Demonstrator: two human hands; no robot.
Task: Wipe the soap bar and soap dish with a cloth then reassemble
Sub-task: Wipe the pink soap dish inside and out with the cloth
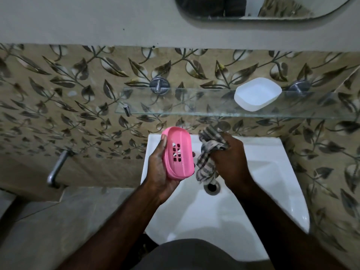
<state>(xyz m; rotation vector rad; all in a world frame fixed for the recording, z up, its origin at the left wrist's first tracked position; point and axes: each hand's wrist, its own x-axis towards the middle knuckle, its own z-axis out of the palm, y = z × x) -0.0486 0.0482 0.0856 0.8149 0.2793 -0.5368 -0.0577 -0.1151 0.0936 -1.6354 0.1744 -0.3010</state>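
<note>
My left hand (158, 168) grips a pink slotted soap dish tray (178, 152) over the left side of the white sink (272, 172), its hollow side facing me. My right hand (231, 158) holds a bunched checked cloth (206, 154) just right of the tray, close to its edge. A white soap dish base (257, 94) sits on the glass shelf (175, 102) above the sink, to the right. No soap bar is in view.
The sink drain (212, 187) lies below the cloth. A metal tap (57, 168) sticks out of the tiled wall at left. A mirror (263, 6) hangs at the top. Chrome brackets (159, 85) hold the shelf.
</note>
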